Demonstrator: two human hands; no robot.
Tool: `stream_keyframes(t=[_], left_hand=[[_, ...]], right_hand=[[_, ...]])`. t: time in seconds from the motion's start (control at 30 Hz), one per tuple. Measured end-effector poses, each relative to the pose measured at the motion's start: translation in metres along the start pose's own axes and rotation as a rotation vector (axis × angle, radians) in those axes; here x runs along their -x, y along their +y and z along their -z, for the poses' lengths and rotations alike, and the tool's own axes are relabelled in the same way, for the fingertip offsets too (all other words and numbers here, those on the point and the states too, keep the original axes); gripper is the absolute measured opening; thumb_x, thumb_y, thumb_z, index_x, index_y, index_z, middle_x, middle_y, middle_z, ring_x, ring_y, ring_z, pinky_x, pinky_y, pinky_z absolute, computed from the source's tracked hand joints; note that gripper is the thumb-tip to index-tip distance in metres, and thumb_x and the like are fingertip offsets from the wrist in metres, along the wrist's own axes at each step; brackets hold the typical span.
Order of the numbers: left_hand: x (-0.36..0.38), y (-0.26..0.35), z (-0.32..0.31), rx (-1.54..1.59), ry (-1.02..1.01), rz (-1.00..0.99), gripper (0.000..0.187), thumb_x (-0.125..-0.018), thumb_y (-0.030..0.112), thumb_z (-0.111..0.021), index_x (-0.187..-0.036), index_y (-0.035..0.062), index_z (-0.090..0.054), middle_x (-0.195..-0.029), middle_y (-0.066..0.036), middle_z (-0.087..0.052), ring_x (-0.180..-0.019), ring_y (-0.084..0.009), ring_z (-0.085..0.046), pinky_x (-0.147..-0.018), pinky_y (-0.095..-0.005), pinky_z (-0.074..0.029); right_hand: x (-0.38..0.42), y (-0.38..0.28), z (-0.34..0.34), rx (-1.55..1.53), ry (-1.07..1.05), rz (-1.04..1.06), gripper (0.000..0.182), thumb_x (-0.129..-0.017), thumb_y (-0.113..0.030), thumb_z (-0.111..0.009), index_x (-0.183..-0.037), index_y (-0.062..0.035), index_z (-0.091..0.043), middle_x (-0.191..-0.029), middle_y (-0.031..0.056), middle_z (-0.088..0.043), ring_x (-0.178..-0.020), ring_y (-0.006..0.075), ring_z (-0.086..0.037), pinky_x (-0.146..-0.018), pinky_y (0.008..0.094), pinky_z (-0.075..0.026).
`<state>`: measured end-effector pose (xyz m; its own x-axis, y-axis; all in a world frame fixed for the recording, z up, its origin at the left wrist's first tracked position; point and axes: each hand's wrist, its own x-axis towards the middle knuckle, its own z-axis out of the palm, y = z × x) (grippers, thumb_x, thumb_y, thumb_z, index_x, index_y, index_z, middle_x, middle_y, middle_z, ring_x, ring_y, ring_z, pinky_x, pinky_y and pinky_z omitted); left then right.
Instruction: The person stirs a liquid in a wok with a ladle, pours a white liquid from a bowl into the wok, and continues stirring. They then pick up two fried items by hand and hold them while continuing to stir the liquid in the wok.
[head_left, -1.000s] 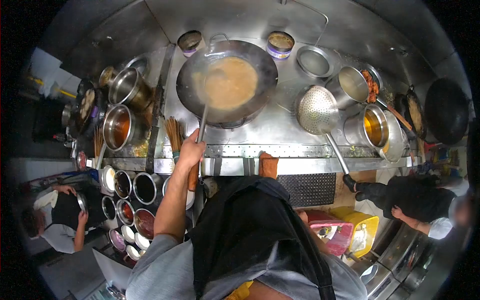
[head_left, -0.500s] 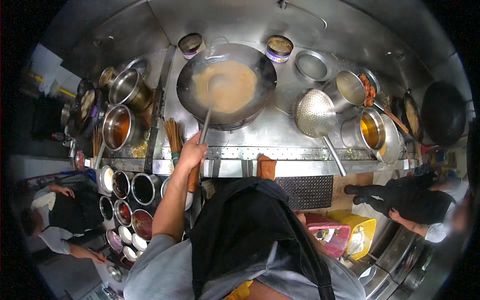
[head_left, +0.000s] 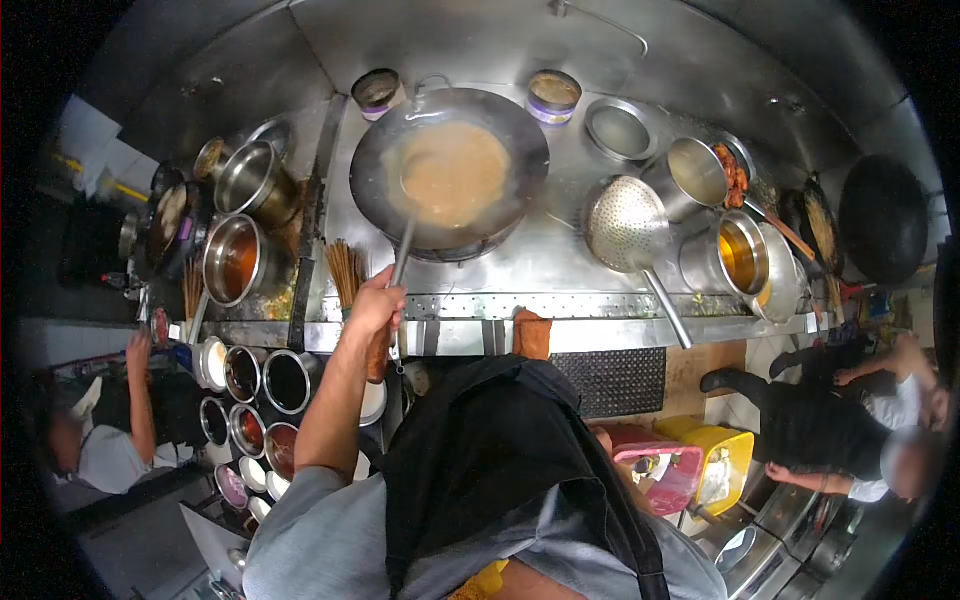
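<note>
My left hand is wrapped around the wooden grip of a long-handled ladle. The ladle's head dips into a light brown liquid at the left side of a large black wok and is mostly hidden there. The wok rests on a burner in the steel stove top. Just left of my hand stands a bamboo wok brush. Of my right hand only a sliver of skin shows beside the black apron, near the pink bin; its fingers are hidden.
A perforated strainer lies on the stove's right side, near metal pots and a pot of yellow liquid. Sauce containers cluster at lower left. An orange cloth hangs at the front edge. Co-workers stand on both sides.
The ladle's head has moved left within the wok, and my left hand has shifted slightly left and down. The co-worker at left has raised an arm; the one at right has changed posture.
</note>
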<state>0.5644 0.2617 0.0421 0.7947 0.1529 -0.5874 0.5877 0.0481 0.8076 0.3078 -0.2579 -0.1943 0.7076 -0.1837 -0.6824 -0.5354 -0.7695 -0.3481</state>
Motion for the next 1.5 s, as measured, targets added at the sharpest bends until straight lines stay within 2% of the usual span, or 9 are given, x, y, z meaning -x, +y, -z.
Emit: stream_keyframes(t=[0.17, 0.23, 0.33, 0.43, 0.5, 0.57, 0.77, 1.43, 1.5], left_hand=[[-0.039, 0.005, 0.015, -0.364, 0.022, -0.155, 0.059, -0.084, 0.010, -0.055, -0.140, 0.0069, -0.040, -0.066, -0.008, -0.060, -0.049, -0.0205, -0.056, -0.047, -0.0348, -0.047], [-0.084, -0.011, 0.039, -0.935, 0.356, -0.690, 0.059, -0.083, 0.015, -0.054, -0.140, 0.0075, -0.039, -0.082, -0.020, -0.067, -0.068, -0.0355, -0.065, -0.064, -0.0458, -0.051], [-0.073, 0.034, 0.046, -1.167, 0.381, -0.425, 0.060, -0.082, 0.019, -0.053, -0.139, 0.0080, -0.040, -0.097, -0.027, -0.063, -0.086, -0.0415, -0.063, -0.079, -0.0509, -0.048], [-0.097, 0.001, 0.063, -1.029, 0.319, -0.591, 0.060, -0.081, 0.018, -0.057, -0.139, 0.0078, -0.041, -0.095, -0.027, -0.065, -0.079, -0.0375, -0.066, -0.075, -0.0460, -0.051], [-0.065, 0.015, 0.036, -0.723, 0.138, -0.336, 0.056, -0.085, 0.015, -0.058, -0.138, 0.0106, -0.041, -0.081, -0.017, -0.066, -0.059, -0.0282, -0.063, -0.056, -0.0400, -0.050], [-0.045, 0.018, 0.018, 0.162, -0.207, 0.105, 0.047, -0.090, 0.012, -0.056, -0.134, 0.0150, -0.040, -0.067, -0.003, -0.055, -0.046, -0.0134, -0.048, -0.042, -0.0290, -0.038], [-0.024, 0.019, -0.003, 0.761, -0.209, 0.232, 0.040, -0.092, 0.012, -0.053, -0.129, 0.0182, -0.037, -0.065, 0.002, -0.048, -0.045, -0.0074, -0.040, -0.040, -0.0249, -0.030], [-0.033, 0.044, 0.030, -0.021, 0.099, -0.223, 0.061, -0.085, 0.010, -0.055, -0.143, 0.0094, -0.037, -0.062, 0.001, -0.051, -0.039, -0.0087, -0.043, -0.035, -0.0257, -0.036], [-0.048, 0.034, 0.040, -0.338, 0.154, -0.293, 0.064, -0.082, 0.013, -0.057, -0.142, 0.0078, -0.037, -0.070, -0.008, -0.063, -0.048, -0.0223, -0.058, -0.045, -0.0355, -0.047]], right_hand=[[-0.004, 0.003, -0.009, -0.130, 0.145, -0.088, 0.041, -0.088, -0.045, -0.056, -0.097, -0.0059, -0.067, -0.097, 0.0185, -0.067, -0.091, 0.0381, -0.064, -0.078, 0.0442, -0.050], [-0.006, -0.006, 0.000, -0.142, 0.149, -0.065, 0.042, -0.088, -0.045, -0.056, -0.097, -0.0055, -0.067, -0.096, 0.0177, -0.068, -0.090, 0.0374, -0.064, -0.077, 0.0437, -0.051], [0.000, -0.031, 0.025, -0.238, -0.022, -0.137, 0.043, -0.089, -0.045, -0.056, -0.096, -0.0048, -0.067, -0.091, 0.0183, -0.068, -0.085, 0.0358, -0.065, -0.074, 0.0424, -0.051], [0.002, -0.025, 0.018, -0.226, 0.082, -0.107, 0.038, -0.089, -0.040, -0.055, -0.096, -0.0044, -0.067, -0.088, 0.0202, -0.067, -0.082, 0.0358, -0.065, -0.070, 0.0421, -0.052], [-0.032, 0.044, -0.031, -0.105, 0.252, 0.068, 0.035, -0.090, -0.037, -0.054, -0.096, -0.0047, -0.067, -0.087, 0.0202, -0.067, -0.080, 0.0365, -0.065, -0.069, 0.0423, -0.052], [-0.027, 0.055, -0.036, -0.136, 0.168, 0.063, 0.035, -0.089, -0.036, -0.054, -0.097, -0.0046, -0.066, -0.088, 0.0205, -0.067, -0.083, 0.0380, -0.064, -0.070, 0.0433, -0.051], [-0.015, 0.033, -0.025, -0.110, 0.111, -0.114, 0.036, -0.088, -0.037, -0.054, -0.101, -0.0052, -0.065, -0.095, 0.0227, -0.066, -0.092, 0.0397, -0.064, -0.076, 0.0451, -0.051], [-0.051, 0.045, -0.034, -0.093, 0.143, 0.026, 0.045, -0.086, -0.045, -0.057, -0.092, -0.0011, -0.066, -0.096, 0.0252, -0.065, -0.094, 0.0410, -0.063, -0.077, 0.0482, -0.051], [-0.046, 0.031, -0.028, -0.125, 0.149, -0.068, 0.042, -0.086, -0.043, -0.055, -0.088, -0.0024, -0.065, -0.090, 0.0242, -0.066, -0.087, 0.0420, -0.063, -0.074, 0.0499, -0.050]])
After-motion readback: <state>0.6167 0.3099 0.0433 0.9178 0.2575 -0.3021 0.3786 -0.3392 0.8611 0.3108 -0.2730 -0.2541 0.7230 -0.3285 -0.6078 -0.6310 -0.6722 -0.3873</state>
